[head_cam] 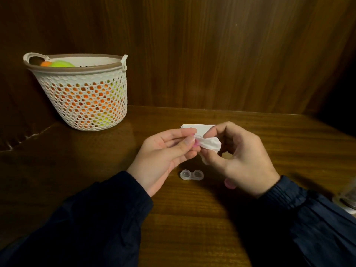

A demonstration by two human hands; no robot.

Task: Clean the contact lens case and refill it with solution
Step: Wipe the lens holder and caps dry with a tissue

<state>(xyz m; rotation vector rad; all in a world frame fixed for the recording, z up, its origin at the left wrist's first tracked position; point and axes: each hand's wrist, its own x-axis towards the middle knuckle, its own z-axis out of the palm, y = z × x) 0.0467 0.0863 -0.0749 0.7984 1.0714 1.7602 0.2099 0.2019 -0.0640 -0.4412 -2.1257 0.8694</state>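
Note:
The clear two-well contact lens case [191, 174] lies open on the wooden table, just below my hands, with no caps on it. My left hand [165, 157] pinches a small pink cap [195, 145] between thumb and fingers; most of the cap is hidden. My right hand [238, 157] holds a crumpled white tissue [210, 144] pressed against that cap. A second pink cap [229, 184] lies on the table, partly hidden under my right wrist.
A white perforated basket [84, 93] with orange and green balls stands at the back left. A folded white paper [200, 127] lies behind my hands. A greyish object [346, 199] sits at the right edge. Wooden walls enclose the table's back.

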